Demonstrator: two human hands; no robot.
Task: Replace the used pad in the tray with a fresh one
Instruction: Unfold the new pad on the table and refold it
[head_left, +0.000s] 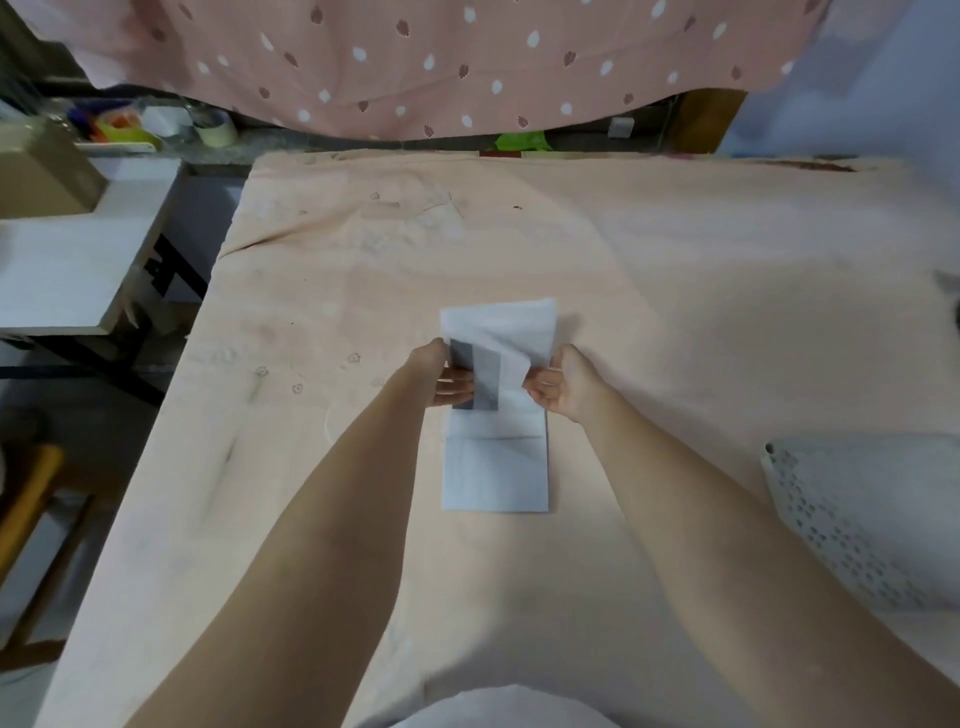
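Note:
A folded white pad (496, 470) lies lengthwise in the middle of the peach-covered table (675, 291). Its far part is lifted and partly unfolded, showing a grey inner layer (485, 376). My left hand (447, 379) grips the pad's left edge by the grey part. My right hand (558, 387) pinches a white flap on the right side. A white perforated tray or basket (862, 525) sits at the table's right edge, only partly in view; what it holds cannot be seen.
A pink spotted cloth (441, 62) hangs behind the table. To the left stand a white side table (67, 265), a cardboard box (41, 171) and tape rolls (215, 130). A wooden handle (31, 493) leans at lower left.

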